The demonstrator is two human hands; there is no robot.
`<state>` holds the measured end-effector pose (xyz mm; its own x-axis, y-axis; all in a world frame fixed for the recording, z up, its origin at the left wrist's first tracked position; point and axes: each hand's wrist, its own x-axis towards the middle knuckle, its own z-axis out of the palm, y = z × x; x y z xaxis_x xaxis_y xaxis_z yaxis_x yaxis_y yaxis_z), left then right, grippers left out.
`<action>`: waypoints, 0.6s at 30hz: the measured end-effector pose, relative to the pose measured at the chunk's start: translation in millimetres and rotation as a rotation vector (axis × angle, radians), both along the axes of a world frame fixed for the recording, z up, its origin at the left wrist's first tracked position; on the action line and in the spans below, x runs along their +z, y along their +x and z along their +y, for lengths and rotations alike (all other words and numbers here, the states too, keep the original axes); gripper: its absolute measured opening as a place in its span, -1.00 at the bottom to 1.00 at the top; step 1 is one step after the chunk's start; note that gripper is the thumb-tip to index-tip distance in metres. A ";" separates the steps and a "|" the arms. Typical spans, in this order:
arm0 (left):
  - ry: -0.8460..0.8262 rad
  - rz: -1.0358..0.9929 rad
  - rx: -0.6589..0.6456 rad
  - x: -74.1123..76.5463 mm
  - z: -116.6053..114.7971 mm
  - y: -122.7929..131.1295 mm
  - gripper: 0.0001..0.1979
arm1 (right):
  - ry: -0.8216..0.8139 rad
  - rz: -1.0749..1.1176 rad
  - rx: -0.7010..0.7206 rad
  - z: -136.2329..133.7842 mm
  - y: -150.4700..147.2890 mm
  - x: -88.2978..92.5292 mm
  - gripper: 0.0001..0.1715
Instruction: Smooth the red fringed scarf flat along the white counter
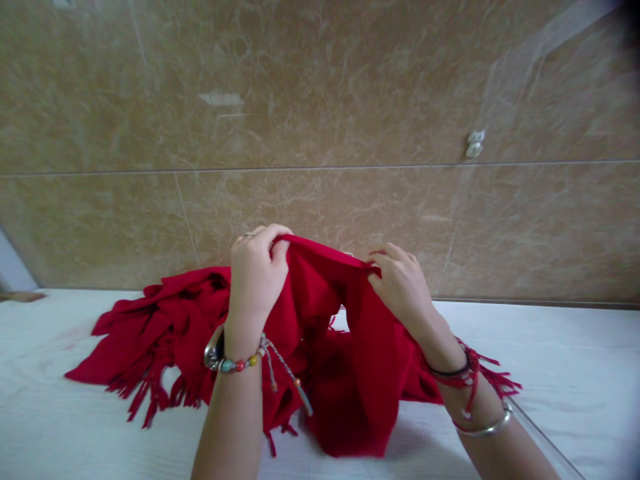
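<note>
A red scarf (165, 327) with fringed ends lies bunched on a white table (75, 427). Its middle is lifted off the table between both hands. My left hand (256, 273) is closed on the scarf's upper edge, fingers curled over the cloth. My right hand (400, 283) pinches the same edge a little to the right. The cloth hangs down between my wrists in a fold. One fringed end trails to the left, and more fringe shows under my right wrist. Both wrists wear bracelets.
A beige marble-tiled wall (320, 100) rises right behind the table. Two small white fittings (474, 143) sit on the wall at the right. A clear strip (545, 440) runs along the table by my right forearm.
</note>
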<state>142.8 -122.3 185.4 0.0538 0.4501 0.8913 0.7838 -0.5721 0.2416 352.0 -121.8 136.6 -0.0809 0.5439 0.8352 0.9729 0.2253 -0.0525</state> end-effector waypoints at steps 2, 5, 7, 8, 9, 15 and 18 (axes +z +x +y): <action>0.057 -0.117 0.118 2.2 -0.7 -20.5 -0.79 | -0.003 0.005 -0.023 3.0 7.2 0.0 -0.69; 0.018 -0.176 0.280 3.7 -2.5 -46.6 -0.75 | -0.023 0.038 -0.025 6.0 16.0 0.7 -0.68; -0.131 -0.088 0.354 3.0 -2.5 -53.9 -0.74 | -0.060 0.051 0.011 6.9 16.5 0.7 -0.66; -0.224 -0.013 0.376 1.8 -2.0 -53.2 -0.74 | -0.082 0.048 0.039 7.0 14.9 0.3 -0.65; -0.315 0.077 0.376 -0.2 -1.3 -49.3 -0.72 | -0.103 0.042 0.068 6.8 12.2 -0.2 -0.64; -0.577 0.597 -0.130 -22.1 0.7 15.9 -0.31 | -0.200 -0.006 0.158 1.0 -8.1 -3.0 -0.58; -0.534 0.605 -0.131 -25.9 0.1 40.2 -0.68 | -0.237 -0.027 0.155 -2.8 -10.1 -1.1 -0.61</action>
